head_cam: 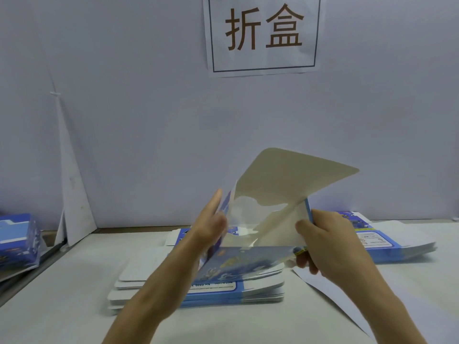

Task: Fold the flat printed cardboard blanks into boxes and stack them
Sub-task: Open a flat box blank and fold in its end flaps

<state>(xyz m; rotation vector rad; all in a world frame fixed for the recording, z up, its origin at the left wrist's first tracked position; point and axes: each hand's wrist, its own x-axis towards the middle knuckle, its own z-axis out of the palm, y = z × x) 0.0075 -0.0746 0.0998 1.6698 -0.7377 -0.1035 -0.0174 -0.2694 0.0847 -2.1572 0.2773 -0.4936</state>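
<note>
A blue printed cardboard blank point(285, 187) is held up above the table, partly opened, its grey inside facing me and a clear window in it. My left hand point(211, 219) presses flat against its left side with straight fingers. My right hand point(320, 237) grips its right edge, thumb in front. Under the hands lies a stack of flat blanks point(223, 291). A second pile of flat blanks point(387, 242) lies at the right. A folded blue box point(19, 239) stands at the far left.
A white table point(62, 294) carries everything. A white partition wall point(149, 120) with a paper sign point(263, 33) rises behind. A loose white sheet point(330, 289) lies under my right forearm. A metal rail point(32, 269) runs along the table's left edge.
</note>
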